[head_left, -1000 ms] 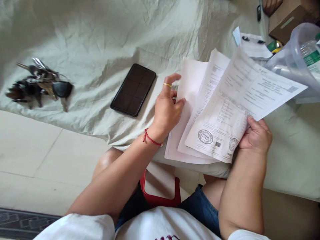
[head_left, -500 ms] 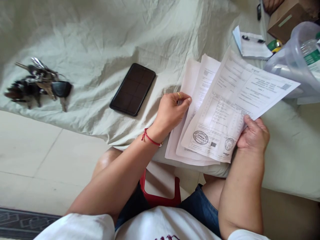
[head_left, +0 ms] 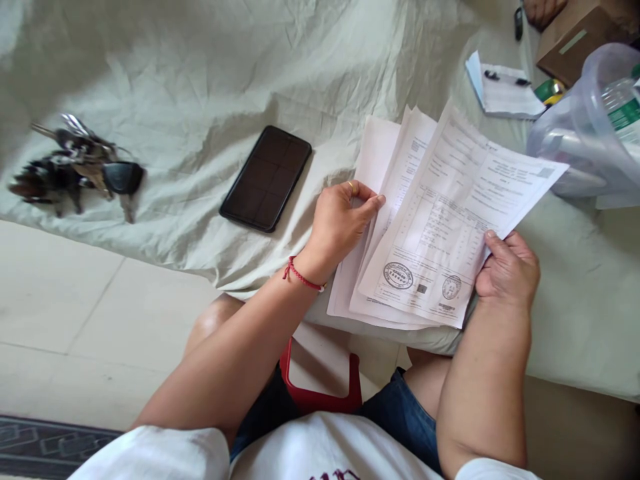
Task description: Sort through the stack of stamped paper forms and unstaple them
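Note:
Several printed paper sheets are fanned out in front of me. The top sheet [head_left: 450, 220] carries two round ink stamps and a printed table; the lower sheets [head_left: 375, 153] peek out to its left. Pinched between thumb and fingers, the left edge of the lower papers is in my left hand [head_left: 343, 217], which has a ring and a red bracelet at the wrist. My right hand [head_left: 510, 270] grips the top sheet by its right edge, thumb on the printed side. Left of the papers, a dark phone [head_left: 266, 179] lies on the cloth with its screen up.
A bunch of keys [head_left: 80, 163] lies at the far left on the pale green cloth [head_left: 190, 87]. Toward the right are a small notepad [head_left: 510, 100] with a pen, a clear plastic tub [head_left: 570, 133] with a bottle, and a cardboard box [head_left: 575, 37]. A red stool [head_left: 325, 400] stands below.
The top sheet has shifted left, its upper right corner coming nearer to me and away from the tub. Both hands keep their hold with little movement.

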The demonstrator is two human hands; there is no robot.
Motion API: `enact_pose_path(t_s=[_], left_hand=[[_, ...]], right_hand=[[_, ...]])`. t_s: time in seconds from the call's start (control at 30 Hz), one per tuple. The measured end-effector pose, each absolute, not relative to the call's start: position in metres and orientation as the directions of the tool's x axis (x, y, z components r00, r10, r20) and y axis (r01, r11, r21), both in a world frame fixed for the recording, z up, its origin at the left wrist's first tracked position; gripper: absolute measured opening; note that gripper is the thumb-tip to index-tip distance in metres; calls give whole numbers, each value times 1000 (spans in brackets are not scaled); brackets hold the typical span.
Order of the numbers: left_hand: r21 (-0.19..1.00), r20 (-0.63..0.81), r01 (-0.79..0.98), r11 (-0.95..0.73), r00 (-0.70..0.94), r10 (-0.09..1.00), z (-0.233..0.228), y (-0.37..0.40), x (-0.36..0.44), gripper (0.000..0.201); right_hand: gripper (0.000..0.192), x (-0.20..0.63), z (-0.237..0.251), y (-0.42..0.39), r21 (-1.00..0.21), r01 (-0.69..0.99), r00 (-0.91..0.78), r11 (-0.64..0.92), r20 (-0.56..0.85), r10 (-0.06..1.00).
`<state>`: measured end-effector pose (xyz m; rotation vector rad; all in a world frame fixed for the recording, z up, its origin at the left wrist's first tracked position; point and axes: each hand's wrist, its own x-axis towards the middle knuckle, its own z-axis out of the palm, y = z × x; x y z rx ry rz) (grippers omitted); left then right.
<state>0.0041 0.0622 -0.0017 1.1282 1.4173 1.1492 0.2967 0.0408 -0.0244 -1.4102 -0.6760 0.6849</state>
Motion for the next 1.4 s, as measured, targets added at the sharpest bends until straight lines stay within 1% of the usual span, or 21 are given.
enact_pose_path(t_s=[0.17,0.3,0.43,0.57,0.63,0.73,0.8,0.97,1.07,1.17,1.3,1.4], left_hand=[[996,-44,73,55,-139,989,-4,63,4,25],[995,-53,82,64,-136,989,-4,63,3,27],[994,-63,78,75,-141,988,-3,63,3,29],[993,-95,52,103,-140,986,-4,62,3,28],[992,-113,41,120,-139,984,-3,62,2,27],[989,-142,15,145,-130,981,-3,61,2,25],[988,-154,0,155,-120,981,-2,61,2,23],[992,-124,5,125,-137,983,-3,63,2,24],[993,-106,26,111,-158,982,-6,62,2,25],[993,-99,47,108,-168,981,-9,61,1,26],[991,-127,31,133,-152,980,-9,59,0,32],[991,-126,34,130,-109,986,-7,58,0,26]], right_hand=[[34,295,-24,42,-996,-29,666,88,46,744],[29,296,-22,43,-990,-19,699,142,88,709],[33,297,-19,44,-979,9,728,204,147,670],[23,300,-17,45,-972,3,768,234,152,622],[22,303,-18,45,-977,-16,765,212,125,631],[28,306,-19,46,-983,-61,735,174,73,674],[28,304,-18,46,-982,-104,724,159,35,689],[25,295,-12,42,-968,-199,722,153,-39,691],[32,297,-12,41,-966,-205,693,161,-27,721],[35,300,-16,43,-972,-172,663,163,8,749],[31,296,-15,45,-986,-98,711,137,27,703],[33,289,-13,45,-984,-92,729,150,36,684]])
